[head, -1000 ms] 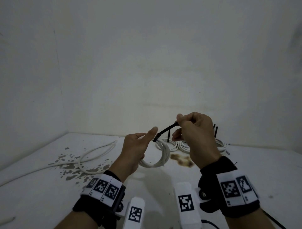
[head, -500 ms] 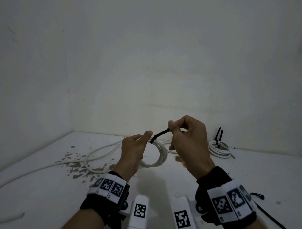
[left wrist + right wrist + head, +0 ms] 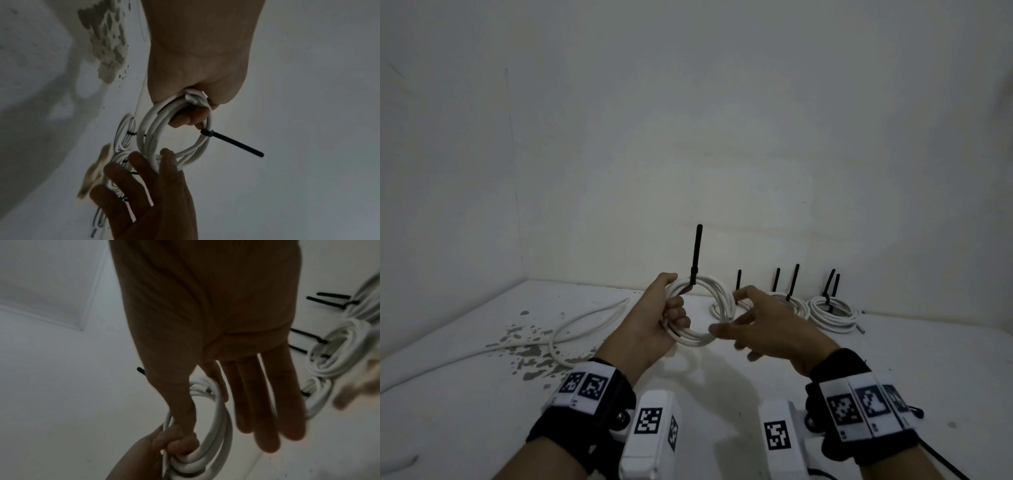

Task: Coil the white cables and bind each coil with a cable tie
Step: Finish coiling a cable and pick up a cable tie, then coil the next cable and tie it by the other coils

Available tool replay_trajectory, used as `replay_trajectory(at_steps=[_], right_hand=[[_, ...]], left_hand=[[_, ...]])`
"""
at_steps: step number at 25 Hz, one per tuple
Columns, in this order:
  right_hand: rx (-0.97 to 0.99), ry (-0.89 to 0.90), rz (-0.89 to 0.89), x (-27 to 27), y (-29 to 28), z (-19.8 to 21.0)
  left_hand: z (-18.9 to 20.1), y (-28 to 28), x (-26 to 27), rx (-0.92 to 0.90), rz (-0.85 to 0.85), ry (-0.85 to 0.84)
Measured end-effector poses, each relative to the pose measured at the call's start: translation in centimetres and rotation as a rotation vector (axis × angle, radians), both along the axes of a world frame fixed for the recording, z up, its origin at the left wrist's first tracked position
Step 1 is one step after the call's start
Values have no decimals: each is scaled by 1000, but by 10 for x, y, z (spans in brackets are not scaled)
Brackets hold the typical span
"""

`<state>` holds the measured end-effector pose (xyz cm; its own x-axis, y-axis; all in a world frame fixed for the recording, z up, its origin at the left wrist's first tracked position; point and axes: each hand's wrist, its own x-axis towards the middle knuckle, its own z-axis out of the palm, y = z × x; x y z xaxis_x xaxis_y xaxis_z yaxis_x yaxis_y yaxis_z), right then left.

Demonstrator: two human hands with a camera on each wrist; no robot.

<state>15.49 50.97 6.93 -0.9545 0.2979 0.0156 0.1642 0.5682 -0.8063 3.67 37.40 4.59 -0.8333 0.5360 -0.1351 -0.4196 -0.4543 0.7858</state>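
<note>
The left hand (image 3: pixel 654 329) has its fingers (image 3: pixel 185 118) curled through the white cable coil (image 3: pixel 726 301), gripping the bundled loops and holding the coil upright above the counter (image 3: pixel 893 359). A black cable tie (image 3: pixel 697 255) binds the coil at its top, its tail pointing straight up (no slack shows at the band). The right hand (image 3: pixel 774 329) is spread, fingers (image 3: pixel 265 402) straight and released, gripping nothing; its thumb tip touches the lower right of the coil. Behind, near the wall, other tied coils (image 3: pixel 832 313) lie on the counter. A loose white cable (image 3: pixel 585 317) trails across the stained left side.
</note>
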Motion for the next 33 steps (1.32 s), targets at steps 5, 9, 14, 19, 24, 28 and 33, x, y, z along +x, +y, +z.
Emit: replay_trajectory(at_steps=[5, 9, 14, 19, 24, 28, 33], right_hand=[[-433, 174, -59, -15, 7, -21], [-628, 200, -150, -21, 12, -37], [-714, 268, -296, -28, 27, -60], [-816, 312, -449, -57, 52, -80], [-787, 278, -544, -104, 85, -81], [-677, 192, -540, -138, 113, -93], [-474, 147, -592, -169, 144, -125]], left_hand=[[-4, 1, -6, -21, -14, -48], [-6, 2, -3, -105, -55, -70], [-37, 14, -1, -307, 14, 31], [-57, 53, -11, -426, 37, 146], [-61, 105, -60, -562, 75, 328], [-69, 127, -95, -674, 92, 397], [-78, 136, -120, -807, 44, 407]])
